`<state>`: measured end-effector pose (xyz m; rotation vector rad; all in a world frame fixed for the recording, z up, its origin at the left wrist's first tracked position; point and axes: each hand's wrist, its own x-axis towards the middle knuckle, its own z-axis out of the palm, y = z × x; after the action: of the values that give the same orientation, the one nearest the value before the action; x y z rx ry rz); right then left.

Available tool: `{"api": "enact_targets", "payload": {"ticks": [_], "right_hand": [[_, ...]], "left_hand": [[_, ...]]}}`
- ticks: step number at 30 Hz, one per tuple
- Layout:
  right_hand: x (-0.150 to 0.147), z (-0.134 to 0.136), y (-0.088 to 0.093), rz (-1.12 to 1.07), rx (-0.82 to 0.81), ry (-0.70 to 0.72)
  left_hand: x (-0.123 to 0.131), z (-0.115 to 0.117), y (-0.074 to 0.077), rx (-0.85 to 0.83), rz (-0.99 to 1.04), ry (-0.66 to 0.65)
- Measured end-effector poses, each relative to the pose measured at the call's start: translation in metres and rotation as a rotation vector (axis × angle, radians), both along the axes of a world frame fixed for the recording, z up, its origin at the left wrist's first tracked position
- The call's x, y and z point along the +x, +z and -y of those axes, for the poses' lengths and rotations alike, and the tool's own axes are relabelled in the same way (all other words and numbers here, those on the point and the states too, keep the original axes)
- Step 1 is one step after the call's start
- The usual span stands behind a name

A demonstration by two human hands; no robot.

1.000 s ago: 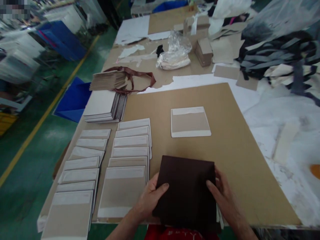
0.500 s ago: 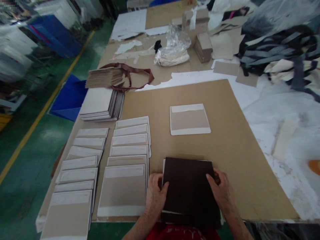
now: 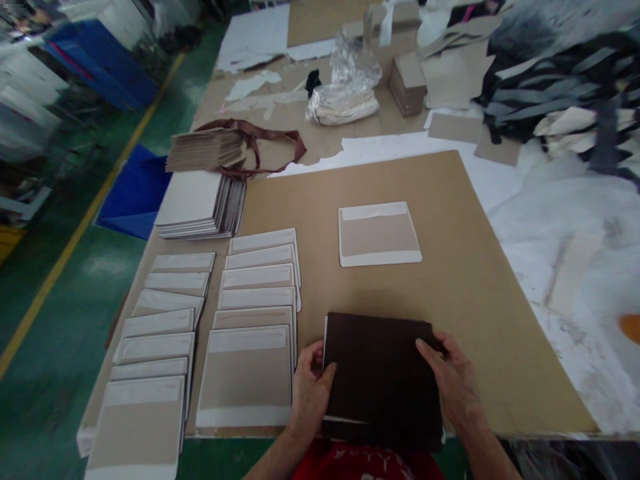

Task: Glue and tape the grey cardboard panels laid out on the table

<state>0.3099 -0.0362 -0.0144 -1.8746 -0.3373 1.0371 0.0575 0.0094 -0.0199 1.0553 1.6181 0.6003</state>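
Observation:
A dark brown rectangular sheet [image 3: 380, 373] lies in front of me at the table's near edge, with thin white edges showing under its left side. My left hand [image 3: 313, 383] grips its left edge, thumb on top and fingers curled at the side. At the upper right edge, my right hand [image 3: 450, 370] pinches it with the thumb on top. What lies beneath the sheet is mostly hidden. Beyond it, a single beige panel with white borders [image 3: 380, 235] lies flat. Left of my left hand is an overlapping row of similar bordered panels [image 3: 247, 373].
A second overlapping row of panels [image 3: 137, 420] runs along the table's left edge. Behind stand a stack of white boards [image 3: 187, 203] and a bundle of brown cards [image 3: 200, 150]. Plastic-wrapped goods [image 3: 343, 100] and dark fabric strips [image 3: 555, 93] lie farther back. A blue bin [image 3: 135, 193] stands left.
The sheet's upper right corner has shifted slightly right and outward with my right hand. My left hand keeps its hold. The whole view has shifted a little.

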Motion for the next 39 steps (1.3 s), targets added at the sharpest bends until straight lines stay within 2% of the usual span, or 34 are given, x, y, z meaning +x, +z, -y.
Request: {"api": "enact_targets", "payload": {"ticks": [2,4,8,11,13,17,21,24,27,30,34,36,37,39], "right_hand": [[-0.004,0.008,0.011,-0.090,-0.015,0.002],[-0.007,0.017,0.014,-0.040,-0.084,0.061],[-0.010,0.033,-0.008,0.325,-0.215,0.221],[-0.012,0.040,-0.027,0.480,-0.236,0.232],[-0.013,0.040,-0.031,0.480,-0.250,0.264],[-0.008,0.027,-0.026,0.426,-0.330,0.319],[0.004,0.014,-0.019,0.198,-0.361,0.278],[0.007,0.012,-0.009,-0.053,-0.294,0.262],[0.009,0.013,0.012,-0.273,-0.157,0.191],[0.017,0.010,0.041,-0.207,0.024,0.151],[0.032,-0.001,0.075,0.052,0.323,0.142],[0.036,-0.008,0.080,0.125,0.477,0.192],[0.037,-0.012,0.079,0.142,0.532,0.227],[0.036,-0.018,0.066,0.150,0.558,0.306]], "left_hand": [[0.000,0.007,0.008,-0.040,0.046,0.028],[-0.003,0.015,0.014,-0.036,0.022,0.009],[-0.008,0.031,0.012,0.081,-0.192,-0.092],[-0.008,0.036,0.005,0.063,-0.242,-0.106],[-0.006,0.033,0.003,0.016,-0.250,-0.091],[-0.001,0.016,0.003,-0.086,-0.283,-0.088],[-0.001,0.002,0.006,-0.167,-0.289,-0.116],[-0.002,0.001,0.012,-0.273,-0.191,-0.108],[-0.004,0.004,0.028,-0.304,-0.020,-0.131],[-0.003,-0.003,0.057,-0.075,0.005,-0.170],[0.003,-0.038,0.095,0.324,-0.117,-0.283],[0.006,-0.054,0.099,0.482,-0.092,-0.314],[0.008,-0.060,0.095,0.531,-0.056,-0.313],[0.009,-0.066,0.078,0.531,0.026,-0.296]]}}
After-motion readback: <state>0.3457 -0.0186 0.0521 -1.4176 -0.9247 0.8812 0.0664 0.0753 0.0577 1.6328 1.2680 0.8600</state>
